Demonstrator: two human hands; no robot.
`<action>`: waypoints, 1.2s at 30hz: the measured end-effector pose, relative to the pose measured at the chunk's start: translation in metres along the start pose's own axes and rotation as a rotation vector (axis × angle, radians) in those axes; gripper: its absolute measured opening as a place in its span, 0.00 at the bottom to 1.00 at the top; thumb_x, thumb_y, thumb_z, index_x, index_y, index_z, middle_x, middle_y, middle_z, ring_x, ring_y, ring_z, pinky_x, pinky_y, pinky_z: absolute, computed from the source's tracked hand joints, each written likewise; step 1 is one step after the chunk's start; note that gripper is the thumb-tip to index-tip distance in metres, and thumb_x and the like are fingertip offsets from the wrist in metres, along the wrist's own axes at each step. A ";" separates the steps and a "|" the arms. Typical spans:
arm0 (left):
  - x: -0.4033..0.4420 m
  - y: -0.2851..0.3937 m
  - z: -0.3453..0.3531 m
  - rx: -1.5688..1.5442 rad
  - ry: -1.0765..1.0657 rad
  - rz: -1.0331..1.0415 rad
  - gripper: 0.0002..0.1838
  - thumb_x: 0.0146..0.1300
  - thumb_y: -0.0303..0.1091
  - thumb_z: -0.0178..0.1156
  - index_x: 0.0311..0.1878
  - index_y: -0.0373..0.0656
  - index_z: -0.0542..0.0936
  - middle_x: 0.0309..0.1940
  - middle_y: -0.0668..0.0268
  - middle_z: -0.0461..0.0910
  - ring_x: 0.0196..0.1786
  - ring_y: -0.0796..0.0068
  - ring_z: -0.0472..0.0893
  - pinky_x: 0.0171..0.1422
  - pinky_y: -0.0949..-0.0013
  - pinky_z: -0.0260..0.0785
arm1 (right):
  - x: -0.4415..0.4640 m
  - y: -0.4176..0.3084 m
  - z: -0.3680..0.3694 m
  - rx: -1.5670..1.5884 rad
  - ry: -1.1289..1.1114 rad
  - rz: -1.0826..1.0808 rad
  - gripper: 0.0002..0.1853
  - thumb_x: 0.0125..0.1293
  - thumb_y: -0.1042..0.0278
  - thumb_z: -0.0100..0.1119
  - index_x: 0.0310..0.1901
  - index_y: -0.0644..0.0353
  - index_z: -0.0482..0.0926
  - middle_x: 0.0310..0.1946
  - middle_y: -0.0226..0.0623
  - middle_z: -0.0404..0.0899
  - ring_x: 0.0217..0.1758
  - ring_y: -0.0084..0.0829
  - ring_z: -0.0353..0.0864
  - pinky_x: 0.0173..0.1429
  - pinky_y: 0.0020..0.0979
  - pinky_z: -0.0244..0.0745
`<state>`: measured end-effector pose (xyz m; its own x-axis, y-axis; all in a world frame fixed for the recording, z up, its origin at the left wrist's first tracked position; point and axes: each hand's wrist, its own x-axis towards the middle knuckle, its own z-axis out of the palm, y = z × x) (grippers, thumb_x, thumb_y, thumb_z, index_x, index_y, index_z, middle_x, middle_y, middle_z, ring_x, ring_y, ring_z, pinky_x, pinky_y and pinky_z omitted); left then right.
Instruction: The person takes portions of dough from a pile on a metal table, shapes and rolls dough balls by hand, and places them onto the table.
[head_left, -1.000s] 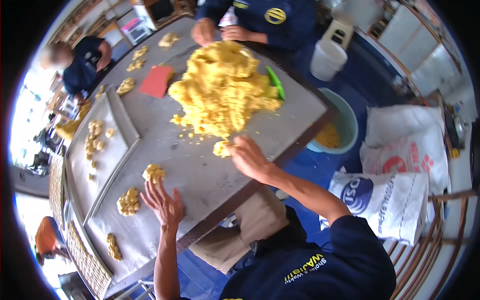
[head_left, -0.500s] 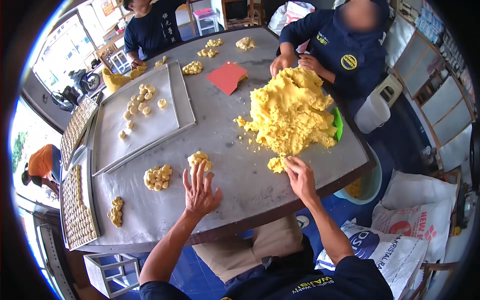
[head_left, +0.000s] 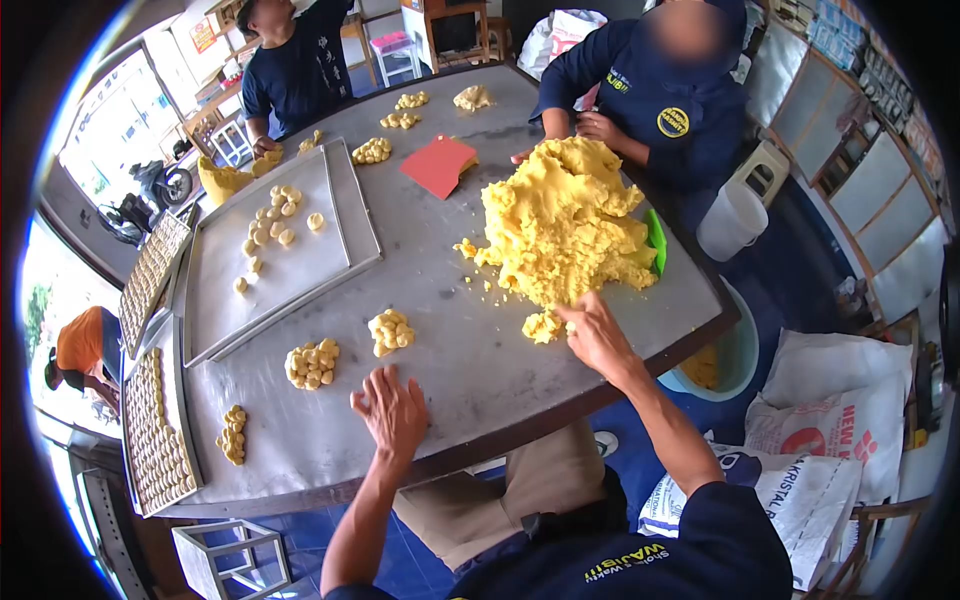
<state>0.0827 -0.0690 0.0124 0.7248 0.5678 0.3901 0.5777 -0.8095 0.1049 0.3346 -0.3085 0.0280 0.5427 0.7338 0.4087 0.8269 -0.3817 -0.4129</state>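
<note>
A big crumbly mound of yellow dough-like filling (head_left: 560, 225) sits on the metal table. My right hand (head_left: 600, 338) is at its near edge, its fingers bent and index finger and thumb pinching at the yellow stuff; what is between the fingertips is partly hidden. Beside those fingertips lies a small loose yellow lump (head_left: 541, 327). My left hand (head_left: 394, 412) rests open on the table near its front edge, fingers spread, holding nothing. Just beyond it is a cluster of pale dough balls (head_left: 390, 332), with a larger cluster (head_left: 313, 364) to its left.
A metal tray (head_left: 215, 318) bears loose dough balls. Filled trays (head_left: 160, 430) stand at the left edge. A red sheet (head_left: 438, 165) lies mid-table. A person in a dark hoodie (head_left: 650, 90) sits across, another person (head_left: 300, 65) farther left. A tub (head_left: 738, 370) and sacks stand right.
My left hand has drawn back from the dough-ball cluster toward the table edge. My right hand has shifted from the small lump up to the mound's edge. The view has tilted slightly.
</note>
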 end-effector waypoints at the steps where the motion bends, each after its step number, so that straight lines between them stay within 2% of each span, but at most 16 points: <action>1: -0.012 0.000 -0.004 0.063 0.005 -0.014 0.20 0.65 0.36 0.61 0.57 0.40 0.75 0.48 0.61 0.74 0.57 0.64 0.72 0.67 0.47 0.53 | -0.004 0.005 0.000 -0.010 -0.005 0.068 0.19 0.58 0.81 0.63 0.53 0.67 0.80 0.41 0.55 0.74 0.51 0.53 0.77 0.56 0.45 0.75; 4: -0.042 0.000 -0.016 0.008 -0.106 -0.032 0.20 0.67 0.37 0.60 0.59 0.41 0.76 0.49 0.61 0.74 0.59 0.63 0.71 0.66 0.48 0.53 | -0.027 0.002 0.007 -0.137 0.017 0.200 0.27 0.63 0.82 0.58 0.65 0.71 0.68 0.59 0.62 0.69 0.62 0.57 0.71 0.68 0.47 0.69; 8: -0.041 0.005 -0.028 -0.236 -0.152 -0.296 0.09 0.70 0.34 0.57 0.50 0.43 0.77 0.48 0.59 0.74 0.57 0.58 0.70 0.63 0.48 0.54 | -0.051 -0.039 0.009 -0.179 -0.072 0.206 0.32 0.65 0.87 0.47 0.72 0.73 0.60 0.70 0.65 0.62 0.70 0.58 0.66 0.74 0.44 0.64; 10: -0.036 0.008 -0.023 -0.279 0.001 -0.271 0.06 0.72 0.31 0.55 0.46 0.41 0.76 0.43 0.57 0.79 0.52 0.55 0.77 0.59 0.50 0.63 | -0.054 -0.046 0.003 -0.138 -0.099 0.177 0.27 0.64 0.87 0.50 0.67 0.70 0.70 0.66 0.59 0.68 0.67 0.57 0.69 0.71 0.44 0.68; 13: -0.026 0.024 -0.028 -0.876 -0.039 -0.549 0.06 0.73 0.31 0.56 0.45 0.39 0.76 0.37 0.54 0.85 0.42 0.54 0.84 0.51 0.58 0.74 | -0.054 -0.040 -0.002 -0.020 -0.095 0.221 0.23 0.63 0.85 0.53 0.61 0.66 0.77 0.61 0.52 0.74 0.63 0.54 0.73 0.67 0.41 0.71; 14: -0.027 0.027 -0.021 -0.906 0.017 -0.509 0.10 0.75 0.33 0.56 0.46 0.34 0.79 0.35 0.55 0.88 0.36 0.62 0.87 0.45 0.68 0.78 | -0.054 -0.039 -0.002 0.011 -0.075 0.236 0.22 0.63 0.85 0.54 0.59 0.64 0.79 0.60 0.49 0.76 0.62 0.53 0.74 0.66 0.40 0.72; 17: -0.022 0.044 -0.015 -1.274 -0.098 -0.613 0.15 0.76 0.35 0.56 0.49 0.30 0.82 0.39 0.57 0.88 0.41 0.73 0.86 0.50 0.71 0.77 | -0.042 -0.082 -0.007 0.257 0.007 0.179 0.21 0.63 0.84 0.56 0.58 0.63 0.80 0.53 0.49 0.80 0.56 0.51 0.78 0.62 0.41 0.74; 19: -0.017 0.062 -0.018 -1.401 -0.130 -0.605 0.18 0.78 0.38 0.55 0.51 0.28 0.83 0.41 0.61 0.87 0.43 0.79 0.83 0.52 0.73 0.76 | -0.036 -0.112 0.000 0.525 0.039 0.113 0.20 0.64 0.82 0.58 0.58 0.63 0.80 0.47 0.51 0.82 0.46 0.49 0.84 0.51 0.40 0.80; 22: -0.024 0.085 -0.012 -1.646 -0.200 -0.501 0.22 0.79 0.41 0.53 0.60 0.29 0.80 0.48 0.62 0.84 0.48 0.78 0.81 0.57 0.70 0.75 | -0.034 -0.140 0.026 0.574 0.052 0.172 0.17 0.65 0.78 0.62 0.56 0.66 0.80 0.44 0.52 0.83 0.45 0.50 0.84 0.48 0.40 0.79; 23: -0.030 0.095 -0.009 -1.603 -0.174 -0.453 0.23 0.80 0.40 0.52 0.65 0.30 0.76 0.52 0.58 0.84 0.53 0.75 0.81 0.60 0.68 0.75 | -0.033 -0.140 0.038 0.453 0.144 0.089 0.17 0.63 0.78 0.64 0.54 0.68 0.80 0.42 0.51 0.84 0.45 0.50 0.83 0.49 0.42 0.78; 25: -0.026 0.091 -0.015 -1.696 -0.156 -0.452 0.21 0.80 0.38 0.51 0.64 0.30 0.76 0.55 0.54 0.83 0.54 0.72 0.83 0.56 0.68 0.78 | -0.025 -0.138 0.032 0.493 -0.041 0.154 0.16 0.62 0.79 0.64 0.53 0.66 0.82 0.46 0.49 0.84 0.46 0.49 0.82 0.52 0.42 0.78; 27: -0.016 0.079 -0.023 -1.634 -0.128 -0.506 0.17 0.78 0.33 0.53 0.61 0.32 0.77 0.47 0.50 0.87 0.47 0.71 0.87 0.44 0.69 0.80 | -0.019 -0.145 0.021 0.481 0.009 0.056 0.16 0.61 0.80 0.64 0.52 0.64 0.84 0.48 0.47 0.84 0.47 0.48 0.82 0.53 0.40 0.78; 29: -0.011 0.059 -0.011 -1.048 -0.410 -0.412 0.08 0.64 0.25 0.62 0.45 0.36 0.83 0.25 0.57 0.86 0.29 0.69 0.88 0.33 0.66 0.77 | -0.022 -0.152 0.022 0.466 -0.001 -0.036 0.17 0.60 0.81 0.64 0.52 0.62 0.85 0.50 0.45 0.84 0.48 0.46 0.82 0.55 0.39 0.78; 31: -0.017 0.055 0.004 -0.693 -0.246 -0.045 0.06 0.58 0.27 0.65 0.37 0.35 0.82 0.26 0.53 0.84 0.30 0.54 0.87 0.33 0.62 0.76 | -0.025 -0.159 0.033 0.447 -0.065 -0.134 0.17 0.60 0.81 0.64 0.52 0.61 0.85 0.51 0.43 0.85 0.49 0.44 0.82 0.57 0.37 0.78; 32: -0.023 0.052 0.010 -0.791 -0.226 -0.096 0.09 0.56 0.30 0.67 0.36 0.35 0.80 0.27 0.49 0.83 0.33 0.45 0.85 0.33 0.58 0.76 | -0.024 -0.160 0.035 0.510 -0.072 -0.075 0.18 0.59 0.81 0.67 0.53 0.60 0.86 0.52 0.41 0.85 0.52 0.41 0.82 0.57 0.35 0.79; 36: -0.031 0.063 0.006 -0.692 -0.157 -0.268 0.12 0.58 0.32 0.67 0.42 0.39 0.78 0.28 0.49 0.83 0.34 0.45 0.85 0.37 0.52 0.76 | -0.024 -0.162 0.034 0.636 -0.158 0.193 0.17 0.58 0.84 0.65 0.50 0.62 0.87 0.49 0.44 0.84 0.48 0.40 0.85 0.53 0.35 0.81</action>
<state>0.0991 -0.1365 0.0012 0.6675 0.7311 0.1414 0.4118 -0.5206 0.7479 0.1823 -0.2445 0.0573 0.6036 0.7775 0.1763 0.4442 -0.1444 -0.8842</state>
